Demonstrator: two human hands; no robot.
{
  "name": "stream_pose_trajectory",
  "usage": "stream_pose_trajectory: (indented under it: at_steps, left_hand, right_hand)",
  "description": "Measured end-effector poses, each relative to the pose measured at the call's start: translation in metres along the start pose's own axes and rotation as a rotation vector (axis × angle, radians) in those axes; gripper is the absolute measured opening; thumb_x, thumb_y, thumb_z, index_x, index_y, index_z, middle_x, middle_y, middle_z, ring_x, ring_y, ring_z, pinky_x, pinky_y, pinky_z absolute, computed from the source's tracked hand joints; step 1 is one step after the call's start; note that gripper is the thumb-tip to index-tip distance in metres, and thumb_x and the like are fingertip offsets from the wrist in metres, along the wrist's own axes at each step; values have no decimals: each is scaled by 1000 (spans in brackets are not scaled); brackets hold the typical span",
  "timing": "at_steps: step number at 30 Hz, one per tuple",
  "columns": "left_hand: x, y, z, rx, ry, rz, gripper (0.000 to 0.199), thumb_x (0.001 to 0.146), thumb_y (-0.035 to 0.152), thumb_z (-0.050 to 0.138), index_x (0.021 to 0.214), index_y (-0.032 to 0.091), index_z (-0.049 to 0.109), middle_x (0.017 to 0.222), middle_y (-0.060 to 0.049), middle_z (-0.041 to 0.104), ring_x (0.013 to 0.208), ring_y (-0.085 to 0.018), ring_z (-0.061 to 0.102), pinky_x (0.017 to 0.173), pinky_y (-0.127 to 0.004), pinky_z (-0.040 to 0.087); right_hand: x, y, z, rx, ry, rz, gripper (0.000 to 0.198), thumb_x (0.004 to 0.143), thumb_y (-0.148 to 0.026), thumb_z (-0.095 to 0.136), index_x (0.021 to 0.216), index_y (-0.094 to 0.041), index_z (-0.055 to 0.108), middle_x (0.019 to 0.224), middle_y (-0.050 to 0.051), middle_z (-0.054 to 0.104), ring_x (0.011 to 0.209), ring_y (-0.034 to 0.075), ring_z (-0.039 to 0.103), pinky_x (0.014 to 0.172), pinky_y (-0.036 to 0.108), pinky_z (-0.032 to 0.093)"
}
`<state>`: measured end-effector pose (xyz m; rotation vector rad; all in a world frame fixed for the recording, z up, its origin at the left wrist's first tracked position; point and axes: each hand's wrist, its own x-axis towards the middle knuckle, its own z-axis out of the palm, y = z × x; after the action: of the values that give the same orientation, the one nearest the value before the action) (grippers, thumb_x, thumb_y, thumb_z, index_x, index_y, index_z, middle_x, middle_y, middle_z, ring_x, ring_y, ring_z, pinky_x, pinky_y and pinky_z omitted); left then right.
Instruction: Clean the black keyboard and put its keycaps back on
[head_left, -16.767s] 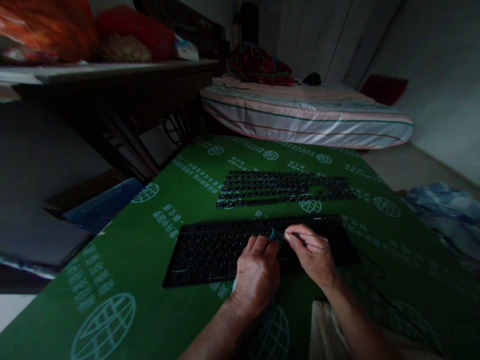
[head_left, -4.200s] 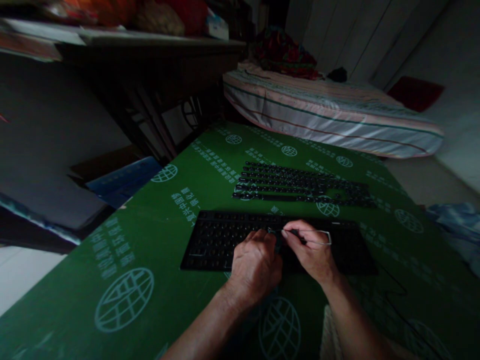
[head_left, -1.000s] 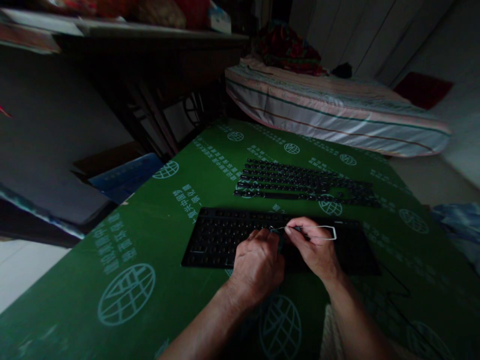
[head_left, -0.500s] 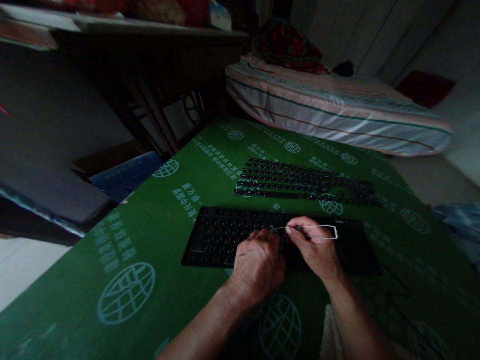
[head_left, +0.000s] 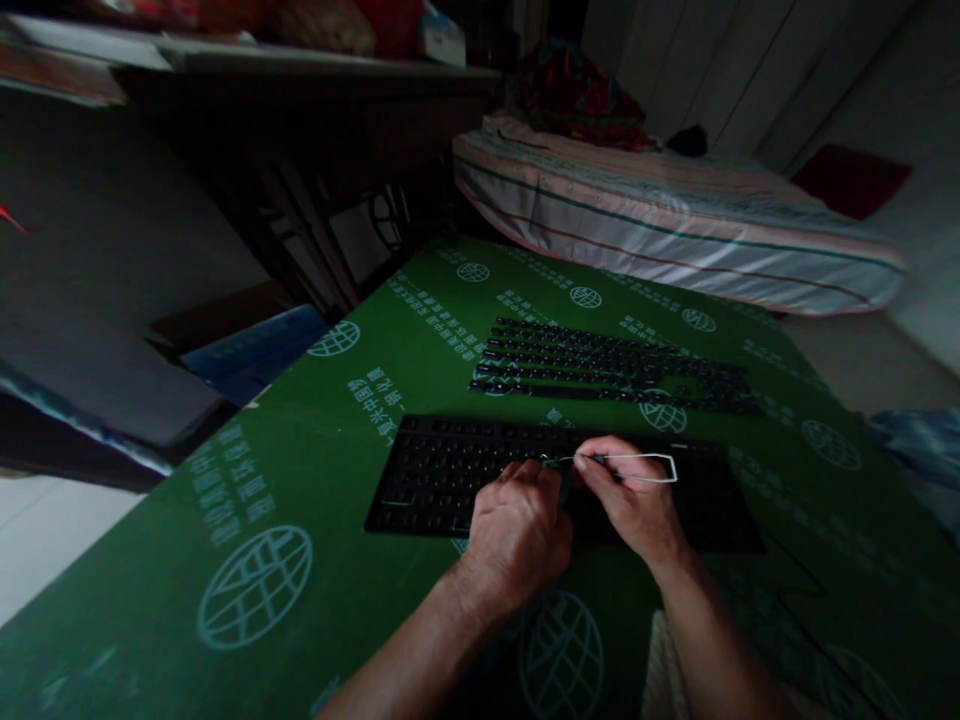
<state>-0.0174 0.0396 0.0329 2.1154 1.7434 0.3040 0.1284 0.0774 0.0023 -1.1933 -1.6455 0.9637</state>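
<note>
A black keyboard [head_left: 427, 475] lies on a green table, and both my hands are over its middle. My right hand [head_left: 634, 495] pinches a wire keycap puller [head_left: 671, 468], whose pale, angular wire end points right. My left hand [head_left: 517, 520] is closed in a fist beside it, over the keys. A small dark bluish-green piece [head_left: 559, 470] shows at its fingers; what it is I cannot make out. Thin wire runs between the two hands. Beyond the keyboard, loose black keycaps [head_left: 570, 355] lie in rows.
The green table [head_left: 322, 560] has printed globes and lettering. A dark cable [head_left: 799, 570] trails from the keyboard's right side. A bed [head_left: 675, 220] stands behind the table. A dark desk [head_left: 337, 100] with things on it is at the left, with a blue box [head_left: 255, 345] below.
</note>
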Motion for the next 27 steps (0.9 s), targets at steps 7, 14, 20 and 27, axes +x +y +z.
stream_pose_trajectory:
  at_steps: [7, 14, 20, 27]
  left_hand:
    - [1, -1, 0, 3, 15, -1, 20, 73, 15, 47, 85, 15, 62, 85, -8, 64, 87, -23, 62, 83, -35, 49]
    - [0, -1, -2, -12, 5, -10, 19, 73, 14, 47, 85, 16, 61, 85, -7, 64, 88, -23, 61, 82, -34, 48]
    - [-1, 1, -2, 2, -13, -9, 19, 74, 14, 46, 86, 16, 60, 86, -8, 63, 88, -23, 61, 81, -35, 49]
    - [-3, 0, 3, -9, 41, 17, 19, 73, 14, 46, 85, 16, 60, 82, -6, 62, 84, -22, 60, 77, -32, 48]
  right_hand:
    - [-1, 2, 0, -79, -9, -40, 12, 85, -29, 54, 84, -20, 63, 71, 0, 66, 63, 13, 61, 63, 22, 50]
    - [-2, 5, 1, -115, 3, -97, 13, 86, -28, 54, 84, -20, 64, 73, 1, 67, 66, 14, 62, 65, 23, 51]
    - [-3, 5, 0, -116, 32, -133, 11, 84, -28, 55, 86, -21, 64, 77, 2, 69, 67, 14, 64, 67, 24, 53]
    - [-3, 7, 0, -146, 13, -156, 13, 86, -28, 55, 87, -21, 65, 80, 3, 70, 72, 15, 66, 72, 25, 53]
